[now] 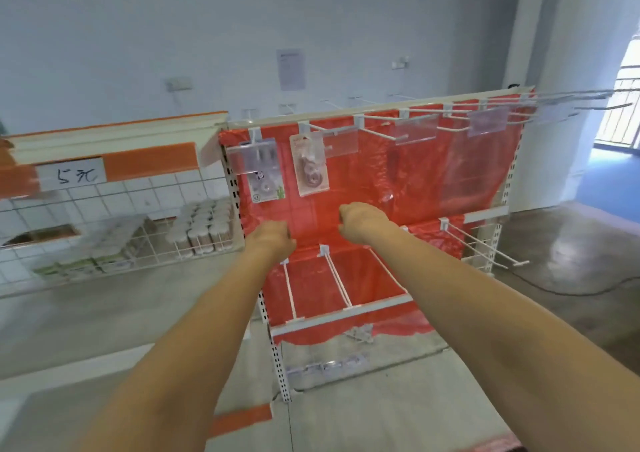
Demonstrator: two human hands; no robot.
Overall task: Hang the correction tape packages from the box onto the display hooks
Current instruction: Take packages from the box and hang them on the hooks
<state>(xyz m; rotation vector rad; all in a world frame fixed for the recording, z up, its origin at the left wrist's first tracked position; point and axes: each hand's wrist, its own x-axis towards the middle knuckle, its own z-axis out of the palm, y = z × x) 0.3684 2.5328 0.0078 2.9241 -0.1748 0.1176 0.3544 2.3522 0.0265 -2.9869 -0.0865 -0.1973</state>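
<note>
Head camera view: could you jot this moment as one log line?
hung: two correction tape packages, top-left hooks | left hand: curled, empty | right hand: curled, empty | box: not in view

Rack [498, 229]: set right of the basket [114, 243], before the wall [138, 35]
Upper hooks [381, 132]: ranged along the rack's top rail
Packages: two hung at the upper left, one [265, 177] left of the other [311, 169]
Lower hooks [337, 281]: below the packages
Hands: left [272, 242] and right [363, 221] held between packages and lower hooks
Jars [204, 226]: stood in the basket's right end
</note>
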